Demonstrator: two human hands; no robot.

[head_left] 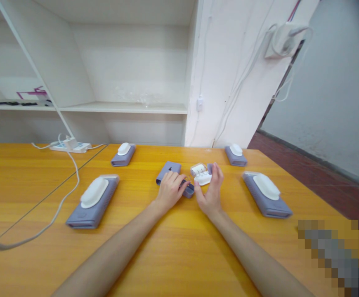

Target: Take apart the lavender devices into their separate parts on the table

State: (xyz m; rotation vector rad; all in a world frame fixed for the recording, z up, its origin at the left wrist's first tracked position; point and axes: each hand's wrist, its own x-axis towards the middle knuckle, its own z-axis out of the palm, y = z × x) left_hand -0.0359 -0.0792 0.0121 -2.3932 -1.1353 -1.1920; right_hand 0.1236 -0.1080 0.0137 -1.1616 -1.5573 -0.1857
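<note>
My left hand (169, 189) is bent over a small, open purple-grey tray (189, 191), with its thumb and fingers on the tray's near part. Just behind that hand lies a purple-grey case (172, 166) with a small dark mark on top. My right hand (211, 194) spans a white case (203, 179), thumb at its left side and fingers at its right. Thin coiled wire (200, 172) runs across the white case. By the right fingertips stands a small purple-grey piece (209, 168). The fingers hide parts of these things.
Purple-grey boxes with white pieces on top stand on both sides: two on the left (95, 202) (123, 154), two on the right (268, 194) (235, 154). A cable (71, 194) crosses the wooden table (167, 264) at left, near a power strip (71, 145). Shelves (123, 108) rise behind.
</note>
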